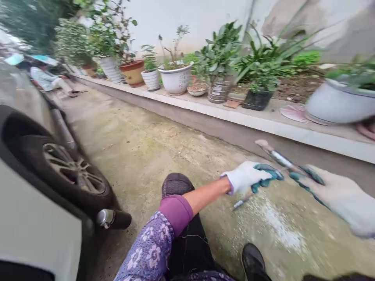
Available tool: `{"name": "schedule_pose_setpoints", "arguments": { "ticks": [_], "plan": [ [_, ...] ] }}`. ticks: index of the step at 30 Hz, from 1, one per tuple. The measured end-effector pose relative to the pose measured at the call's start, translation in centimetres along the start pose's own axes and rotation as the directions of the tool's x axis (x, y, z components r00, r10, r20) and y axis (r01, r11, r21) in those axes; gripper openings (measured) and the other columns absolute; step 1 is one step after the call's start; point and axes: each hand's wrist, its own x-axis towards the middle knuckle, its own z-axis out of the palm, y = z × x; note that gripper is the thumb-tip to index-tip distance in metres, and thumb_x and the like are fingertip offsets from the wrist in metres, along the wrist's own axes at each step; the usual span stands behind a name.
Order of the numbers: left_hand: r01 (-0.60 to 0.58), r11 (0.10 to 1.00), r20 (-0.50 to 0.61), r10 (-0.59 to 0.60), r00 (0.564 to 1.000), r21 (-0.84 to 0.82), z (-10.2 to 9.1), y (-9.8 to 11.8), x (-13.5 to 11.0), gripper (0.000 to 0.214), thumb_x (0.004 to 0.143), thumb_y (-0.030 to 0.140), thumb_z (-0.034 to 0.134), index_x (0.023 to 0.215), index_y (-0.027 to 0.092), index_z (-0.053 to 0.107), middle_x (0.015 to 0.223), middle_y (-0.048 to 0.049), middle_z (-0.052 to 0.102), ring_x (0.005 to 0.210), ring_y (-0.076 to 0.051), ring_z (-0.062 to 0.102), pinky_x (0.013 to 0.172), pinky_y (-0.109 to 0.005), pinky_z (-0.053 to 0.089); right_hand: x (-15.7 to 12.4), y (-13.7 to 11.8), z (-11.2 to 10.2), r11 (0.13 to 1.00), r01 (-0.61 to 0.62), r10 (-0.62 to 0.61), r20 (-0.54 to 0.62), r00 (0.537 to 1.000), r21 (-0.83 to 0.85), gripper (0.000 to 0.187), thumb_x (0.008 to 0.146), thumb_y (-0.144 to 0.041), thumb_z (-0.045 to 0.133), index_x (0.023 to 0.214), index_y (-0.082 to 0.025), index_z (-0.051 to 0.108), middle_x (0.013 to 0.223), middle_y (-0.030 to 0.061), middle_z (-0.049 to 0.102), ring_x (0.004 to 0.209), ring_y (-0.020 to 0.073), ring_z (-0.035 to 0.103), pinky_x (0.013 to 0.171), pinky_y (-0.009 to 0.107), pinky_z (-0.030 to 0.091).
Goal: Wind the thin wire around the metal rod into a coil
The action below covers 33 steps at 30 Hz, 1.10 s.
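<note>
My left hand (253, 177), in a white glove with teal palm and fingertips, reaches right over the ground with its bent fingers apart. I see nothing in its grip. My right hand (336, 191), gloved alike, is closed around a slim tool (281, 159) with a pale wooden end and a shiny silver middle; its kind cannot be made out. The tool's far part is hidden in the glove. Below my left hand, a second stick-like tool (239, 204) with a silvery end shows, seemingly on the concrete. White powder and crumbs (281, 226) are scattered beside it.
A parked car's wheel (76, 168) and a dark cylinder with a shiny cap (113, 218) are on my left. Potted plants, among them a white pot (176, 79), line a raised ledge (205, 113) by the wall. People sit far off at left (49, 78).
</note>
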Motion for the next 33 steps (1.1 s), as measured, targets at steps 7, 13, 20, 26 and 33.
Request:
{"name": "schedule_pose_setpoints", "arguments": {
  "ticks": [7, 13, 20, 26, 33],
  "plan": [
    [-0.035, 0.991, -0.055, 0.042, 0.998, 0.13, 0.3, 1.8, 0.3, 0.033, 0.088, 0.017, 0.042, 0.105, 0.006, 0.069, 0.051, 0.0095, 0.038, 0.047, 0.001, 0.033, 0.052, -0.012, 0.027, 1.5, -3.9, -2.3, 0.981, -0.056, 0.058, -0.005, 0.998, 0.186, 0.026, 0.09, -0.042, 0.05, 0.077, -0.02, 0.049, 0.064, 0.0002, 0.052, 0.05, 0.01, 0.041, 0.045, 0.024, 0.033],
    [0.067, 0.989, -0.042, -0.062, 0.997, 0.131, -0.7, 0.4, 0.6, 0.022, 0.08, 0.023, 0.052, 0.093, 0.016, 0.068, 0.049, 0.0085, 0.037, 0.039, -0.004, 0.03, 0.037, -0.017, 0.026, 1.4, -3.2, -3.2, 0.876, -0.127, 0.129, 0.027, 0.991, 0.465, 0.025, 0.087, -0.04, 0.061, 0.081, -0.017, 0.055, 0.06, -0.0041, 0.044, 0.044, 0.0051, 0.035, 0.035, 0.018, 0.03],
    [0.083, 0.908, 0.064, -0.119, 0.991, 0.411, -3.5, -0.4, 2.3, 0.027, 0.073, 0.027, 0.061, 0.093, 0.012, 0.069, 0.057, 0.0038, 0.052, 0.042, -0.006, 0.038, 0.039, -0.018, 0.03, -3.3, -4.4, -2.9, 0.864, -0.121, -0.194, 0.545, 0.816, 0.488, 0.032, 0.08, -0.046, 0.066, 0.09, -0.016, 0.062, 0.058, -0.0057, 0.047, 0.041, 0.0049, 0.038, 0.033, 0.017, 0.03],
    [0.117, 0.768, 0.08, -0.215, 0.973, 0.63, -2.2, -1.1, 1.5, 0.029, 0.073, 0.026, 0.055, 0.093, 0.016, 0.073, 0.055, 0.0058, 0.045, 0.042, -0.006, 0.034, 0.037, -0.017, 0.026, -2.5, -1.7, -0.8, 0.985, 0.016, 0.1, 0.645, 0.758, -0.17, 0.019, 0.082, -0.032, 0.061, 0.083, -0.015, 0.069, 0.059, -0.0009, 0.056, 0.047, 0.0101, 0.048, 0.046, 0.024, 0.034],
    [0.183, 0.9, 0.031, -0.212, 0.977, 0.394, 0.2, -2.6, 1.1, 0.041, 0.074, 0.028, 0.056, 0.109, 0.014, 0.07, 0.054, 0.0071, 0.04, 0.041, -0.006, 0.033, 0.035, -0.017, 0.027, 0.5, -0.6, 0.7, 0.841, 0.067, 0.111, 0.292, 0.95, -0.537, 0.036, 0.092, -0.039, 0.048, 0.109, -0.016, 0.068, 0.097, 0.015, 0.073, 0.084, 0.0267, 0.068, 0.064, 0.032, 0.043]
  ]
}}
